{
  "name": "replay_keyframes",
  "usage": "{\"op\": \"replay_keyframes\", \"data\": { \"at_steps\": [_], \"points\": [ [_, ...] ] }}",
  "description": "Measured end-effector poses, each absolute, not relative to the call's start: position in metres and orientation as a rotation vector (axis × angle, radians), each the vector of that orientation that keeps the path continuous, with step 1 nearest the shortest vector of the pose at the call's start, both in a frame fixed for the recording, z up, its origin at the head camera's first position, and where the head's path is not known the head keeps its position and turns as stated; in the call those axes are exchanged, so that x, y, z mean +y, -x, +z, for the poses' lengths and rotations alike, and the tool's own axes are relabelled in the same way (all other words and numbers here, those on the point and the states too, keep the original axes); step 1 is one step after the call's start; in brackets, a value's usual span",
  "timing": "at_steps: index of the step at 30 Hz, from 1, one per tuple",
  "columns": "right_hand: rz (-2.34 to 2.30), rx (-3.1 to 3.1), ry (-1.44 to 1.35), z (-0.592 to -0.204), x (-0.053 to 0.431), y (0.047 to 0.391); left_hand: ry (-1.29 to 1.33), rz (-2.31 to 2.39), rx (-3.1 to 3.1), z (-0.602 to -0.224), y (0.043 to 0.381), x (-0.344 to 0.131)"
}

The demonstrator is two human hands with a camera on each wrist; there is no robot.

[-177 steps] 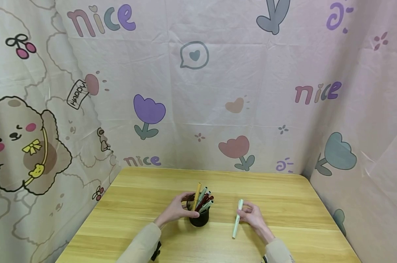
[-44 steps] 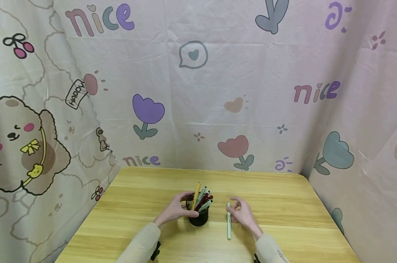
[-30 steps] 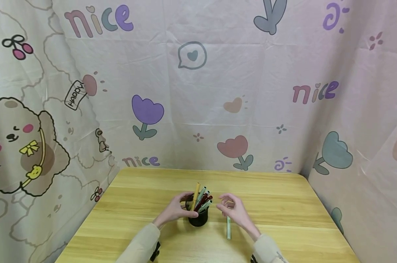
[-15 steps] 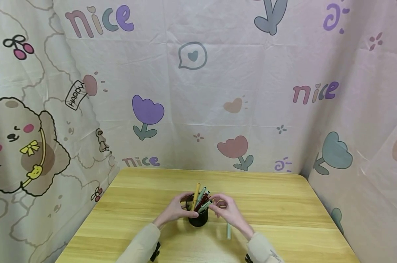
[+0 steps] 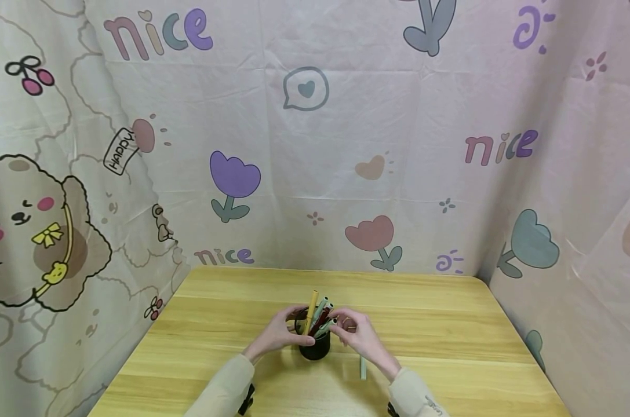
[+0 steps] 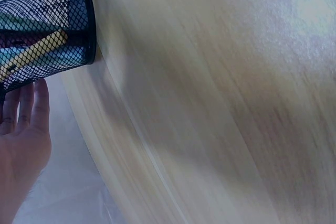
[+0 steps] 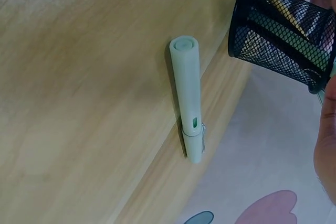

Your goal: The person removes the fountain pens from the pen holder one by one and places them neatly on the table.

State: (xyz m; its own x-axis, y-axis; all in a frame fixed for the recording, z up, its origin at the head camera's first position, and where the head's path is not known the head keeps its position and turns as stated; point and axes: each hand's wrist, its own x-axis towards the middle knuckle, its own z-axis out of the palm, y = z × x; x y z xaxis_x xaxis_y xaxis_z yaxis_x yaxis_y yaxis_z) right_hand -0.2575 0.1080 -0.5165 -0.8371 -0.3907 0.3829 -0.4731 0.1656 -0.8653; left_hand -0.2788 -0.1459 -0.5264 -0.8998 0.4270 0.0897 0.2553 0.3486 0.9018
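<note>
A black mesh pen holder stands upright on the table, with several pens leaning in it. My left hand grips it from the left, thumb in front and fingers round the far side. A yellow pen sticks up highest, beside dark red and pale green ones. At the holder's right rim my right hand pinches the top of a pale green pen between thumb and index finger; that pen's lower part is inside the mesh. Another pale green pen with a clip lies on the table, partly hidden under the right forearm in the head view.
The light wood table extends to both sides and behind the holder. Patterned cloth hangs along its back and side edges.
The right hand held a pale green pen, laid it on the table and let it go. It then moved left to the holder and took another green pen's top. The left hand stayed put.
</note>
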Motion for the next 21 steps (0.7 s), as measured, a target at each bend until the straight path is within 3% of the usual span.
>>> {"op": "replay_keyframes", "data": {
  "at_steps": [9,21],
  "points": [
    [1.62,-2.398,-0.818,-0.515,0.103,0.257,-0.615,1.576,2.452,-0.526,0.278,-0.146],
    [1.735,-2.368,-0.709,-0.48,0.1,0.232,-0.586,1.56,2.462,-0.526,0.279,-0.146]
  ]
}}
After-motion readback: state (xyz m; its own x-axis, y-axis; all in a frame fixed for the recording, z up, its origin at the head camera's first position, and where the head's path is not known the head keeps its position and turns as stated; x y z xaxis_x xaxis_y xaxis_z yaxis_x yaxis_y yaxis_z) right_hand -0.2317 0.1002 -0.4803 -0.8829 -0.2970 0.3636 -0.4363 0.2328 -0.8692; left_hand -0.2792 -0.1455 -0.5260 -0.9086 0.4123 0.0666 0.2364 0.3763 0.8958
